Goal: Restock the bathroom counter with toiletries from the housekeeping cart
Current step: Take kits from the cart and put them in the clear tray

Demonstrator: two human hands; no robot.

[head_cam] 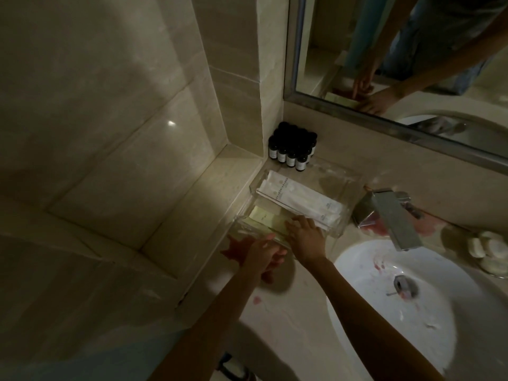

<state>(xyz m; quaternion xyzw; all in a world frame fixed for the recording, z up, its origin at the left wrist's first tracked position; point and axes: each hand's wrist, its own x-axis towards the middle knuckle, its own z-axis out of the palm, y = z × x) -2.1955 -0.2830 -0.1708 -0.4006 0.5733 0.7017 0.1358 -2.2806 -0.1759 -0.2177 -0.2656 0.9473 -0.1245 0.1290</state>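
While the left hand [261,254] rests loose-fingered at the tray [330,174] front | right hand [303,236] flat, fingers straight, on yellow packets [264,219] | bottles [291,147] behind tray

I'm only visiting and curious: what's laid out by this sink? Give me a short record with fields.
place: bathroom counter beside a white sink
tray: clear tray holding white packets and pale yellow packets
bottles: small dark bottles clustered in the corner behind the tray
right hand: fingers flat on the packets in the tray
left hand: at the tray's near edge, grip unclear
faucet: metal, over the sink
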